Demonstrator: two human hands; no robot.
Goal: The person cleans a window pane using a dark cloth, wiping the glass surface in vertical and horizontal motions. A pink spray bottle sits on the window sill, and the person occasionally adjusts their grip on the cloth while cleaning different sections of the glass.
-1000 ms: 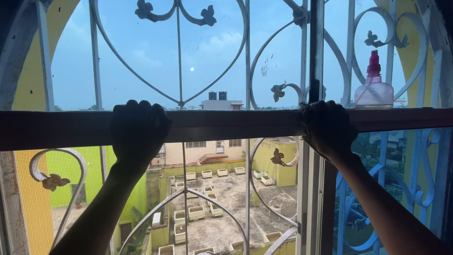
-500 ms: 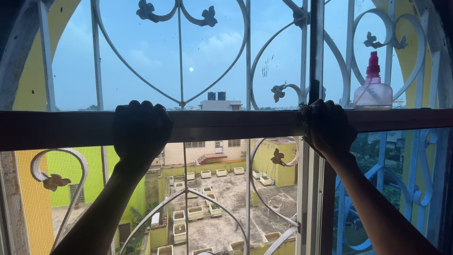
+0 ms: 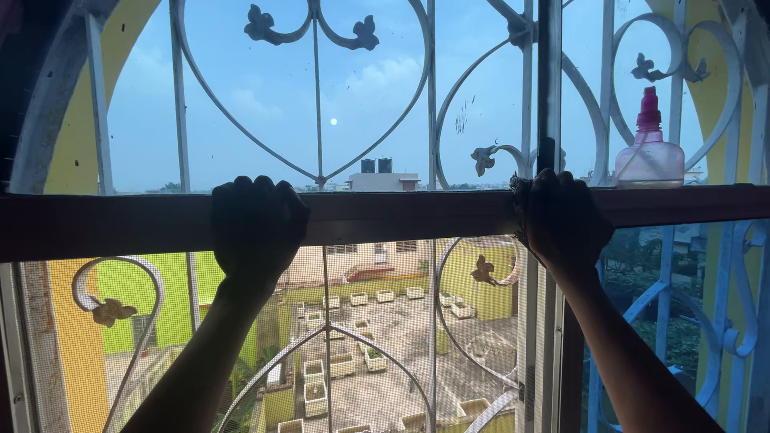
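Seen through an upper-floor window: hazy blue sky, a rooftop terrace dotted with pale planter boxes (image 3: 341, 365), yellow and green walls beyond. Both arms raised from below, dark in silhouette against the daylight, forearms angled inward and up toward a brown wooden rail (image 3: 401, 212) spanning the window from side to side. Left hand (image 3: 257, 228) curled over the rail left of centre, knuckles upward, fingers hooked across the top edge, gripping the wood. Right hand (image 3: 561, 216) clamped on the same rail right of centre, at the junction with a dark upright frame bar (image 3: 548, 96); something thin and ragged at its inner edge, too dark to identify. Wrists straight, elbows low and out of view.

Behind the rail, a white-painted iron grille (image 3: 317, 96): slim vertical bars, a large heart-shaped scroll, curling tendrils tipped with small cast flowers. Fine mesh screen (image 3: 377, 321) below the rail, softening the terrace view with a faint grid; on the right, blue-tinted scrollwork behind the lower pane. Smooth, matte finish on the rail; metal thin, rounded, slightly weathered.

Resting on the rail's top near the right edge, well apart from the right hand, a squat clear plastic bottle (image 3: 650, 156) with a pink nozzle cap, rounded shoulders, translucent against the sky. Arched yellow wall framing both upper corners.
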